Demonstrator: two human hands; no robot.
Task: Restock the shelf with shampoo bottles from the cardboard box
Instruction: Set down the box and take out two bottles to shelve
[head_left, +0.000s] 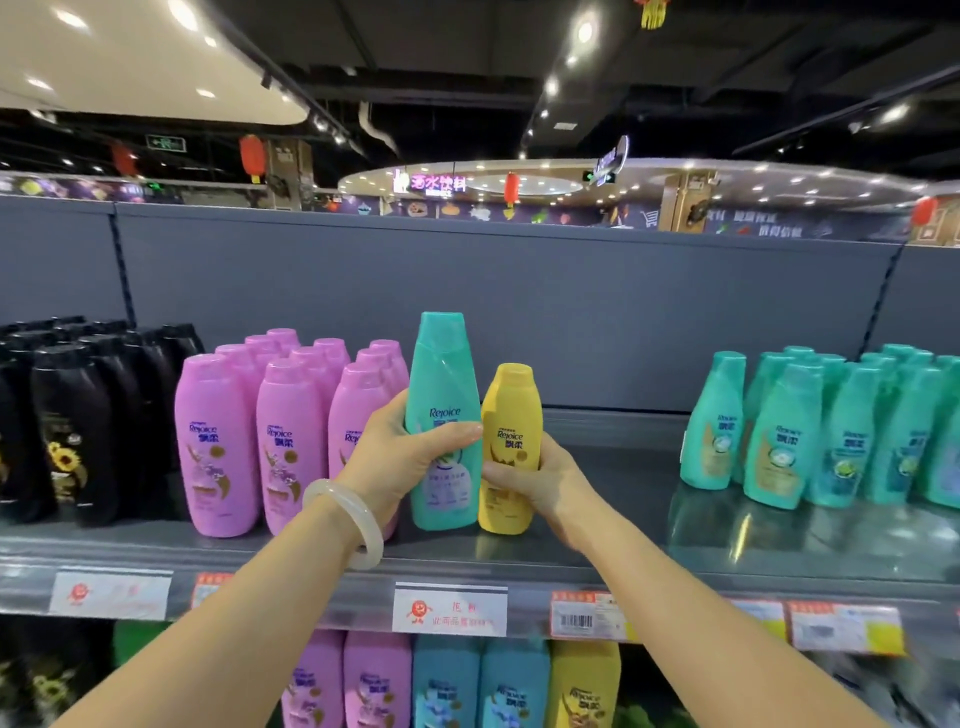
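My left hand (400, 460), with a pale bangle on the wrist, grips a tall teal Rejoice shampoo bottle (442, 384) around its middle. Beside it my right hand (540, 480) grips a shorter yellow Rejoice bottle (511, 410). Both bottles stand upright, side by side and touching, over the grey top shelf (597, 551), their bases at or just above its surface. The cardboard box is out of view.
Pink bottles (291, 436) stand in rows just left of my hands, black bottles (72, 426) farther left, teal bottles (831, 431) at the right. Bare shelf lies between the yellow bottle and the teal group. Price tags line the shelf edge (449, 608); more bottles fill the lower shelf.
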